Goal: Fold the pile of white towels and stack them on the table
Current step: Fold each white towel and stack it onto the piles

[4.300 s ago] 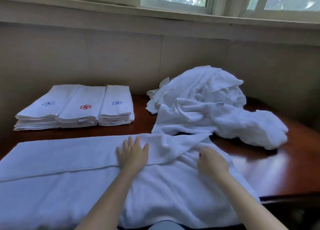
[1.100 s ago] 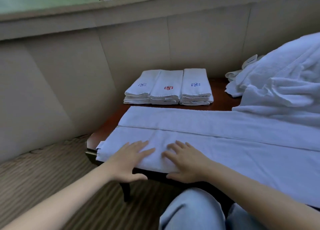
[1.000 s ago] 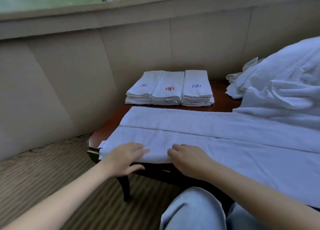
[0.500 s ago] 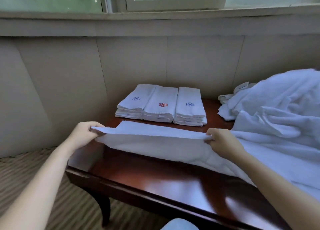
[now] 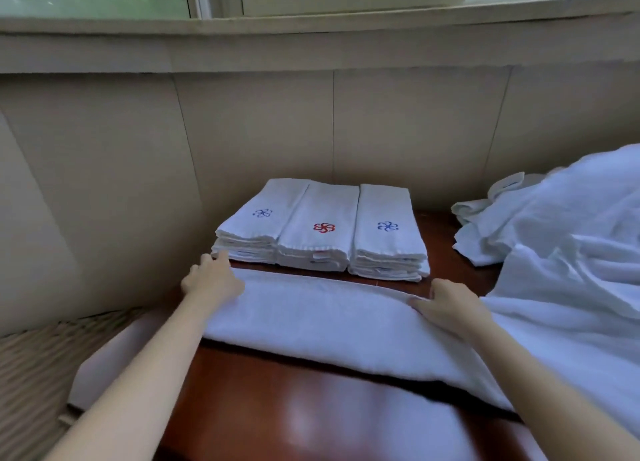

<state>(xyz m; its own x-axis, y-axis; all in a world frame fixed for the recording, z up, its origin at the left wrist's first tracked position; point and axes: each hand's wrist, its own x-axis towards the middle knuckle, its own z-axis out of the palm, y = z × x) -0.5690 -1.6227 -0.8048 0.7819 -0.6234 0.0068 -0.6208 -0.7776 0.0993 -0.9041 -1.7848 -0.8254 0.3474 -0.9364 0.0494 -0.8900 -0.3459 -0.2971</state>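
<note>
A long white towel (image 5: 329, 316) lies across the dark wooden table (image 5: 311, 412), its near edge folded over toward the back. My left hand (image 5: 212, 282) holds the towel's left end, close to the folded stacks. My right hand (image 5: 446, 306) grips the folded edge further right, fingers curled into the cloth. Three stacks of folded white towels (image 5: 322, 232) with blue and red flower marks stand side by side at the back of the table. A loose pile of white towels (image 5: 571, 238) fills the right side.
A beige panelled wall (image 5: 259, 131) with a window sill runs right behind the table. The table's left edge drops to woven flooring (image 5: 31, 367). Bare glossy tabletop shows in front of the towel.
Both hands lifted the towel's near edge off the table front and carried it back toward the stacks, folding the towel lengthwise. The tabletop in front is now uncovered.
</note>
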